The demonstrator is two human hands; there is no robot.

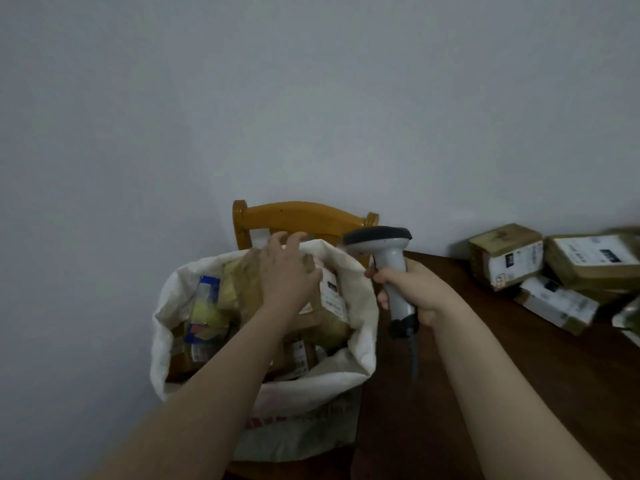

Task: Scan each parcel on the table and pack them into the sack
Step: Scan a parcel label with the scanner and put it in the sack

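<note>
The left hand (287,271) lies spread on a brown cardboard parcel (332,296) at the top of the big white woven sack (363,330), so it looks like the packing step. The right hand (415,292) is wrapped round the grey plastic scanner gun (384,251). Next, I think, a brown box from the pile (505,254) on the dark wooden table (485,341) needs scanning.

Sack (360,344) on chair (298,216), left of table (561,368).
Chair backs onto wall. In sack: packed parcels (207,306), left hand (287,268) resting on top. Between sack and table: scanner (391,258), gripped by right hand (412,289). Table's far right: stacked parcels (509,258).
</note>
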